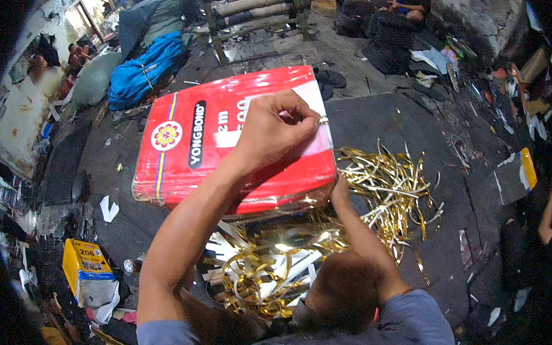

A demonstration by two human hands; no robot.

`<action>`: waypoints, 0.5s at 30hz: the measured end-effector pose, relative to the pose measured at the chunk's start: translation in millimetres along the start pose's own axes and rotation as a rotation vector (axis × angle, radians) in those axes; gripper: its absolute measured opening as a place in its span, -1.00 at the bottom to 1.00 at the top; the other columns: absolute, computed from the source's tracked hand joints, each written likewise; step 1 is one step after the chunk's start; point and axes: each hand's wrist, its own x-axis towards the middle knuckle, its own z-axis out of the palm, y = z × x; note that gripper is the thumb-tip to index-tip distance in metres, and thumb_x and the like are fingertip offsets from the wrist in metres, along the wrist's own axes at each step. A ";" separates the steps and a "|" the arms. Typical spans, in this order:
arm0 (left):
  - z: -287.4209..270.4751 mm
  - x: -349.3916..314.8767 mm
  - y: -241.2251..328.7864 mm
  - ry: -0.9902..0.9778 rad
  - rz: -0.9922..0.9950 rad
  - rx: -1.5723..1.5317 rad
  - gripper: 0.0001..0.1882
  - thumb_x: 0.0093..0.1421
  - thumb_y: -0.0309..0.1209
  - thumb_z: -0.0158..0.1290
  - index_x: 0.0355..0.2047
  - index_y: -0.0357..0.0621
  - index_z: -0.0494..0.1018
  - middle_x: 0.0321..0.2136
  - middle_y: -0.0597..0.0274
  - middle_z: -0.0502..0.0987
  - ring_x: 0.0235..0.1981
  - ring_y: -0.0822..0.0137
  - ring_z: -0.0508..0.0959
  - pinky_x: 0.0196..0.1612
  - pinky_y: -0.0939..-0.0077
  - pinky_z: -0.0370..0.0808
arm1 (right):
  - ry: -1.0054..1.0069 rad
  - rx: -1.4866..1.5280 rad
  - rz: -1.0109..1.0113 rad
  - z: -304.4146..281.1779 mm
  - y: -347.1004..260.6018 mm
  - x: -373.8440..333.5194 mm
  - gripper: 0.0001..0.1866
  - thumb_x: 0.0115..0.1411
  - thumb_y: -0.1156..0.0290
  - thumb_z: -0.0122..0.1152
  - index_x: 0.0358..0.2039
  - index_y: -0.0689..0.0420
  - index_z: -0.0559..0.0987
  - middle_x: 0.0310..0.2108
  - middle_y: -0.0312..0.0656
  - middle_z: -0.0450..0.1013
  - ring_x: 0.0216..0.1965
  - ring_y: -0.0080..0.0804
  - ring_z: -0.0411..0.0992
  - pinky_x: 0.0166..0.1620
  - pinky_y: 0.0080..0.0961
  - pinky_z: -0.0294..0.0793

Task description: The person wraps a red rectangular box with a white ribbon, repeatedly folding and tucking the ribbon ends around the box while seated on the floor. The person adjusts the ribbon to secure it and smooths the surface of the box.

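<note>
A large red box [188, 174] with a white band along its right side lies before me. My left hand [275, 125] is over its top, thumb and forefinger pinched together near the white band. A tiny pale, shiny bit shows at those fingertips, too small to name. My right hand [339, 189] is at the box's near right corner, with its fingers hidden behind the edge. Tangled shiny gold strips [390, 191] lie to the right of the box. More gold and white strips [277, 272] are heaped between the box and my body.
At the left lies a blue wrapped bundle [145, 71]. A yellow, white and blue box [90, 272] stands at the lower left. Dark stacked pieces [387, 50] and a rack with rolls [253, 10] are at the back. Other people sit farther off, and scraps litter the floor.
</note>
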 end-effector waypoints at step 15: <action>-3.6 0.9 10.9 -0.070 0.295 0.133 -0.91 0.15 -0.59 0.26 -0.32 -0.24 0.71 -0.37 0.20 0.64 -0.40 0.40 0.63 -0.35 0.54 0.53 | -0.139 -0.638 0.375 8.6 85.9 -65.8 -0.68 0.35 0.31 0.12 -0.08 0.33 0.51 -0.24 0.20 0.62 -0.20 0.23 0.64 -0.22 0.08 0.66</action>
